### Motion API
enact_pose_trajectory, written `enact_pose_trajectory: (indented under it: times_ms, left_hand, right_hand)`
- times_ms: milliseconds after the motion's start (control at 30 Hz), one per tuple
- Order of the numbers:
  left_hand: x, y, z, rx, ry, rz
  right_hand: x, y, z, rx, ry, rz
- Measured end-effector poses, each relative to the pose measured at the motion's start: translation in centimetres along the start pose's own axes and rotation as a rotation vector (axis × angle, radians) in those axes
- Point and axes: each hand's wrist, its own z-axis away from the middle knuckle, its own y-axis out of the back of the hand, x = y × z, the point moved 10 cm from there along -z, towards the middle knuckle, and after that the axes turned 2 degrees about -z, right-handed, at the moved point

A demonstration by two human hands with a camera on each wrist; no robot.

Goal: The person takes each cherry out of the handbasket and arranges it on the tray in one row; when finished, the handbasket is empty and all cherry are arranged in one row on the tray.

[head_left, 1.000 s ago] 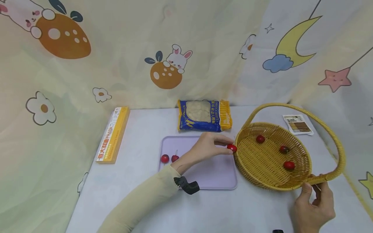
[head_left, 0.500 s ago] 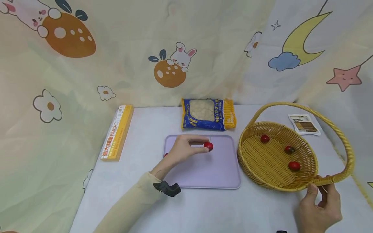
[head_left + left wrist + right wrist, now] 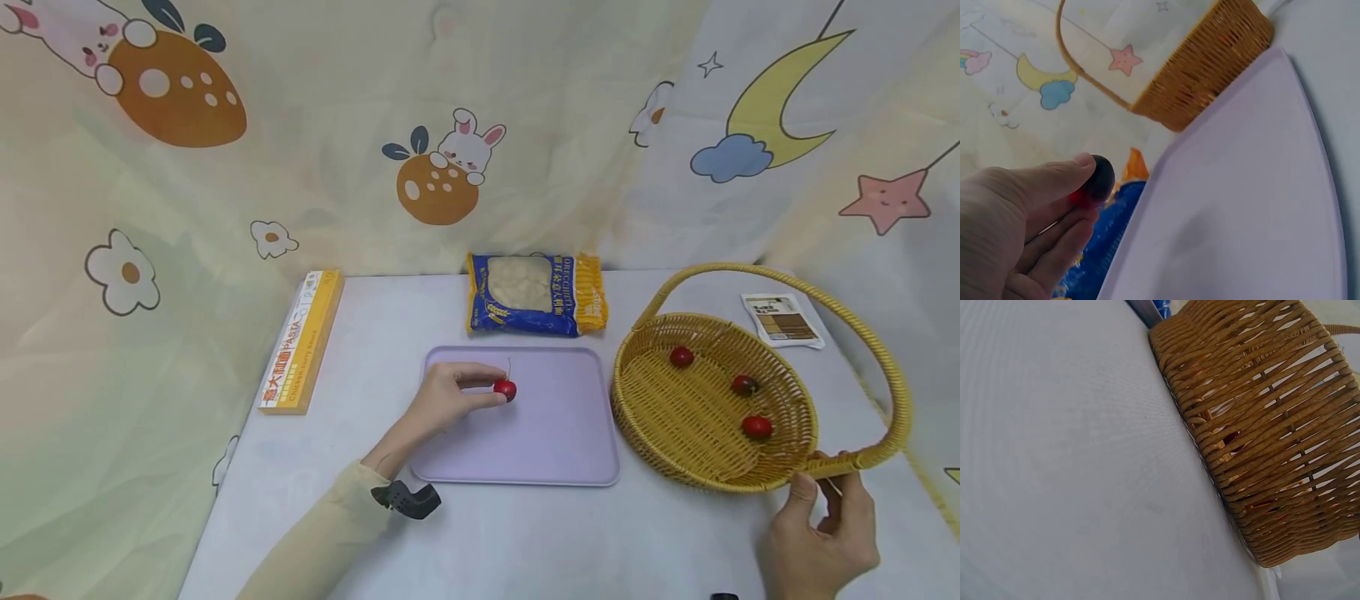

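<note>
My left hand (image 3: 438, 404) pinches a red cherry (image 3: 505, 389), stem pointing up, between thumb and fingertips above the lilac tray (image 3: 555, 442). In the left wrist view the cherry (image 3: 1100, 181) looks dark and shiny at the fingertips. To the right stands a woven basket (image 3: 637, 433) with a tall arched handle. Inside lie three cherries, among them one near the back (image 3: 681, 357) and one near the front (image 3: 757, 427). My right hand (image 3: 825, 529) grips the basket at the foot of its handle. That hand is out of sight in the right wrist view, where the basket's side (image 3: 1272, 425) fills the right.
Behind the tray lies a blue and yellow pasta bag (image 3: 536, 296). A yellow pasta box (image 3: 303, 342) lies at the left edge of the white table (image 3: 525, 542). A small white packet (image 3: 782, 321) sits behind the basket. A printed cloth (image 3: 337, 167) hangs at the back.
My left hand has carried the cherry leftward from the basket's rim to over the tray. Two cherries seen earlier on the tray's left are now hidden. My right hand keeps its grip on the basket.
</note>
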Motion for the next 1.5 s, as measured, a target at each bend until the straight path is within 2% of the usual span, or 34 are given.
enact_pose_trajectory:
  times_ms: [133, 367, 600, 1000, 1233, 1500]
  left_hand:
    - [-1.0, 0.3, 0.3, -0.014, 0.006, -0.078]
    - [-0.8, 0.3, 0.6, -0.041, -0.130, -0.233]
    - [-0.8, 0.2, 0.8, -0.059, -0.176, -0.338]
    - [-0.9, -0.4, 0.9, -0.070, -0.274, -0.544]
    - [-0.5, -0.7, 1.4, -0.071, -0.327, -0.586]
    - [-0.3, -0.7, 1.7, -0.060, -0.372, -0.627]
  right_hand:
    - [-0.2, 0.0, 0.0, -0.004, -0.003, 0.017]
    - [-0.5, 0.1, 0.0, 0.007, -0.003, -0.021]
    - [-0.3, 0.2, 0.0, 0.028, -0.013, -0.042]
    - [-0.1, 0.1, 0.1, 0.018, 0.000, -0.031]
    - [0.1, 0.1, 0.0, 0.026, 0.010, -0.071]
    - [-0.3, 0.1, 0.0, 0.020, 0.020, -0.042]
